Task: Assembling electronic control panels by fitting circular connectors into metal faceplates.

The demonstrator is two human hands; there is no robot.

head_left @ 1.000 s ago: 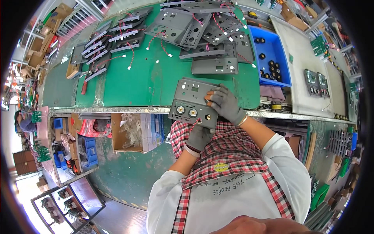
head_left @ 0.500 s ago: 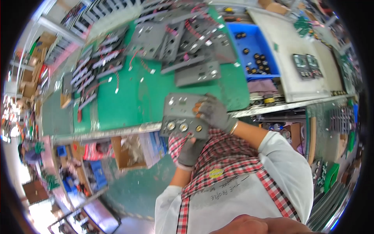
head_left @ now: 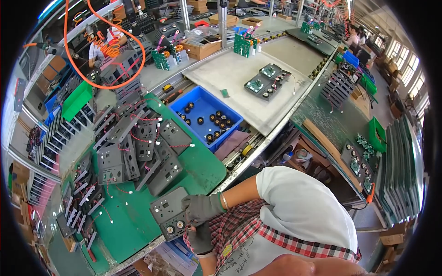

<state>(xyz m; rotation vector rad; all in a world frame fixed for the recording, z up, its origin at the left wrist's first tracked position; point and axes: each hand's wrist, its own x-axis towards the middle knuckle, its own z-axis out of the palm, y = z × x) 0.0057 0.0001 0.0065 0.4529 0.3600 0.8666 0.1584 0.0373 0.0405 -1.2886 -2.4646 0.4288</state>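
Both gloved hands, left hand (head_left: 200,238) and right hand (head_left: 201,208), still grip the grey panel (head_left: 171,219), fingers closed.

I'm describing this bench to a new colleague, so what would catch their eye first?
Probably the two gloved hands at the bench's near edge: the right hand and left hand grip a grey metal panel with round knobs. Behind it, a heap of grey panels with red wires sprawls over the green mat, and a blue bin of small black parts sits further right.
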